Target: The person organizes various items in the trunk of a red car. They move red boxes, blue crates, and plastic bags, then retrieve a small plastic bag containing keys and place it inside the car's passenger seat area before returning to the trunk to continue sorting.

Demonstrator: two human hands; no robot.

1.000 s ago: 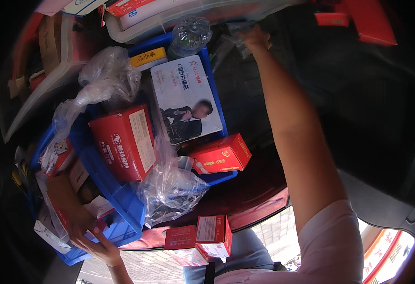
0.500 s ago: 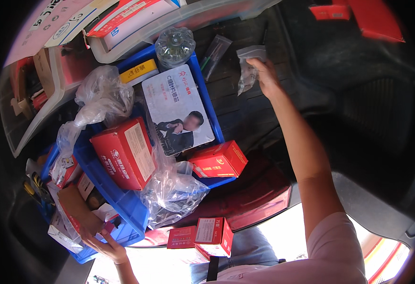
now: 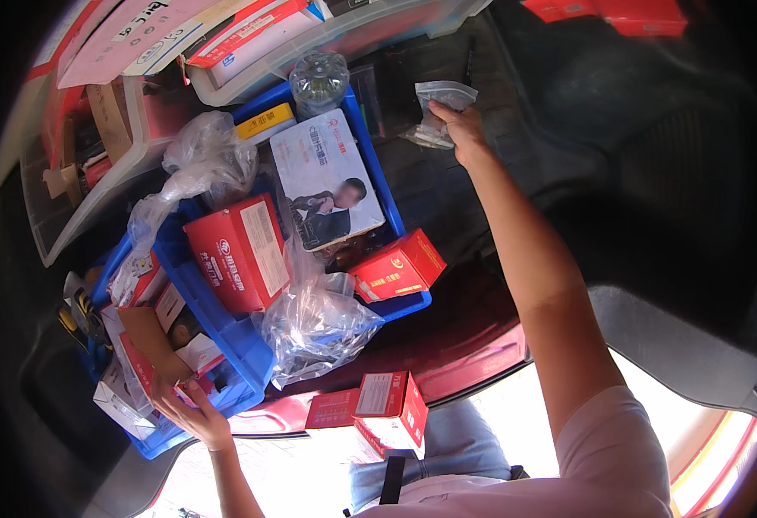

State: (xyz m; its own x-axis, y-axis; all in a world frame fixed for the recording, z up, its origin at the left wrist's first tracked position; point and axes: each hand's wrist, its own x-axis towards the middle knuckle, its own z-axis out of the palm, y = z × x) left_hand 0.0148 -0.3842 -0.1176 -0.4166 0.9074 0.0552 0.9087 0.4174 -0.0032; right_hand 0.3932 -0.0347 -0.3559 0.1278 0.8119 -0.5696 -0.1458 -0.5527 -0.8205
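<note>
My right hand (image 3: 460,131) is closed on a small clear zip bag (image 3: 444,95) above the dark floor at the far right of the blue bins; its small contents are hard to make out. My left hand (image 3: 192,416) is at the near left, thumb and fingers closed around the lower end of a long brown cardboard box (image 3: 150,338). That box lies slanted in the nearer blue bin (image 3: 239,338), among white and red cartons. Beside it is a larger red box (image 3: 239,252), with a crumpled clear plastic bag (image 3: 314,332) to its right.
The farther blue bin (image 3: 368,147) holds a white flat box (image 3: 327,177), a yellow box (image 3: 264,122), a red carton (image 3: 398,266) and a clear ribbed jar (image 3: 319,82). Yellow-black handled tools (image 3: 81,319) sit at the left. Red boxes (image 3: 391,410) stand at the near edge.
The view has shifted a little. The zip bag in my right hand has swung from hanging down to a flatter, folded position. My left hand remains at the brown box.
</note>
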